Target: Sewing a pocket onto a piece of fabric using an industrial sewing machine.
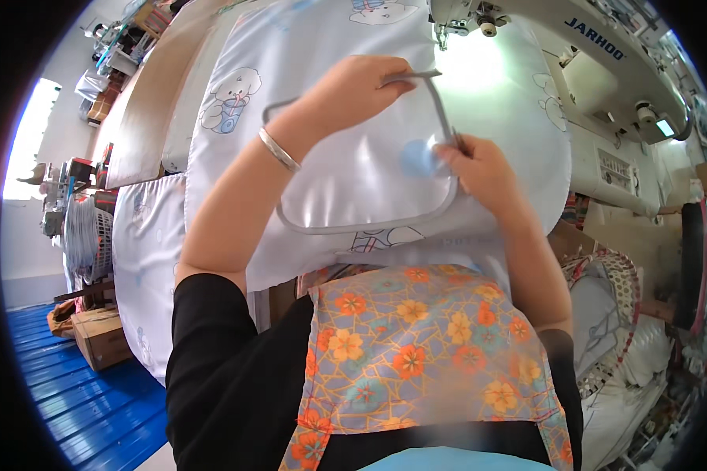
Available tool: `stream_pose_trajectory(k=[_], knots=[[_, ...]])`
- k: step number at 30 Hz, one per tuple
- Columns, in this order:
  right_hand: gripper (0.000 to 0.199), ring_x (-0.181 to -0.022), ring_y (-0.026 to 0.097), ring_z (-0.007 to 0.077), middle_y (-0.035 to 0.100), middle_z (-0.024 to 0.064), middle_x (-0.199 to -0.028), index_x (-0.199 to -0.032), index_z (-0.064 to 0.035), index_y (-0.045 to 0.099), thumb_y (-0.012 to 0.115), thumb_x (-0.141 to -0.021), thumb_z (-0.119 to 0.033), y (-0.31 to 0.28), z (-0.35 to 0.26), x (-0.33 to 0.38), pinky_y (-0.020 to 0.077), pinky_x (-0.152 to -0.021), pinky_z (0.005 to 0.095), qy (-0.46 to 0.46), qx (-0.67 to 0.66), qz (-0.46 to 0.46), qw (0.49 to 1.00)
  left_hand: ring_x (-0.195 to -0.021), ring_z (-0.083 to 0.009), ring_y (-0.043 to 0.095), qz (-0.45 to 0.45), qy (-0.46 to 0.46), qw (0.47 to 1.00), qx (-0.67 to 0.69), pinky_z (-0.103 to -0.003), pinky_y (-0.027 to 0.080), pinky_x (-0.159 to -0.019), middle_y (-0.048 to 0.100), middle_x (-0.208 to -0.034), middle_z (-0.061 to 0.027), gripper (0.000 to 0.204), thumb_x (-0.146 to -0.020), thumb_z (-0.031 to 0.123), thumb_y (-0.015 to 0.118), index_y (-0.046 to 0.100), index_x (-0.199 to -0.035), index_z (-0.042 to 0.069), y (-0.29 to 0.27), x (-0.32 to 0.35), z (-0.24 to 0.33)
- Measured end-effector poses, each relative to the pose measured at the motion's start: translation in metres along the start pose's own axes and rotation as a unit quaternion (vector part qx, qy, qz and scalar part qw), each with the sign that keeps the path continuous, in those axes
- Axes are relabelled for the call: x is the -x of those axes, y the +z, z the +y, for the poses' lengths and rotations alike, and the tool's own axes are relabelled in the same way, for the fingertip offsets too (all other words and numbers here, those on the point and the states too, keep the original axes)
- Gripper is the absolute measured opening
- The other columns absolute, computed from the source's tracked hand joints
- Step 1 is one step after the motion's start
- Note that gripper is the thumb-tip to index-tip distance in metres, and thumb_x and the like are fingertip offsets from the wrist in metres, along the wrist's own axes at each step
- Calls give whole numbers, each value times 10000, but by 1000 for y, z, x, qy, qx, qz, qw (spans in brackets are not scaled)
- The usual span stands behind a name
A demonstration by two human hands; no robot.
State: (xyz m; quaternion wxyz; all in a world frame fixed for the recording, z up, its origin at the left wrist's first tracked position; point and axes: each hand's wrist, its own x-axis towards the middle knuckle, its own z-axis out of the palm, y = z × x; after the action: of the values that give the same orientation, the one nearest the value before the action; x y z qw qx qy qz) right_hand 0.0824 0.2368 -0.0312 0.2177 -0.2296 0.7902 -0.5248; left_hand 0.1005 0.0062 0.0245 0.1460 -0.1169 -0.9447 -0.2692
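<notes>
A white cloth panel (353, 177) with rounded corners and grey binding round its edge is held up in front of me. My left hand (369, 85) is closed on the bound edge at its far right corner, fingers pinched together. Lower on the same right side, my right hand (481, 166) grips the edge between thumb and fingers, beside a pale blue spot. Under the panel lies a large white cloth (220, 169) printed with cartoon animals, spread over the table and hanging toward my lap. Beyond my hands stands the presser foot (441, 38) of a sewing machine, apart from the panel.
The sewing machine's pale arm (605, 51) reaches over the table at the far right, with a bright lamp glow below it. A wooden board (153, 102) runs along the left. A cardboard box (100, 337) sits on the blue floor; a fabric-lined basket (605, 314) stands at right.
</notes>
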Motion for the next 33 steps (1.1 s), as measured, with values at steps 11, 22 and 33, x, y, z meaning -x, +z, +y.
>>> stream_pose_trajectory(k=[11, 22, 33], knots=[[145, -567, 377, 39, 669, -12, -868, -966, -48, 698, 681, -839, 19, -3, -22, -5, 310, -500, 206, -332, 33, 253, 908, -637, -78, 474, 80, -17, 979, 185, -235, 398, -579, 579, -739, -23, 120, -916, 57, 591, 662, -993, -2, 30, 18, 43], [117, -565, 361, 27, 537, -59, -684, -933, -46, 709, 672, -834, 4, -3, -27, 1, 305, -494, 203, -253, 9, 214, 943, -684, -195, 580, 72, 1, 981, 177, -293, 468, -615, 634, -818, -89, 78, -881, 8, 607, 649, -946, 3, 24, 26, 58], [57, -584, 378, 26, 497, -67, -665, -859, -41, 668, 692, -833, -86, -32, -33, -26, 317, -530, 202, -182, 68, 36, 980, -751, -332, 607, -35, 12, 991, 129, -383, 483, -663, 634, -838, -149, 111, -861, 62, 626, 634, -964, 22, 7, 29, 25]])
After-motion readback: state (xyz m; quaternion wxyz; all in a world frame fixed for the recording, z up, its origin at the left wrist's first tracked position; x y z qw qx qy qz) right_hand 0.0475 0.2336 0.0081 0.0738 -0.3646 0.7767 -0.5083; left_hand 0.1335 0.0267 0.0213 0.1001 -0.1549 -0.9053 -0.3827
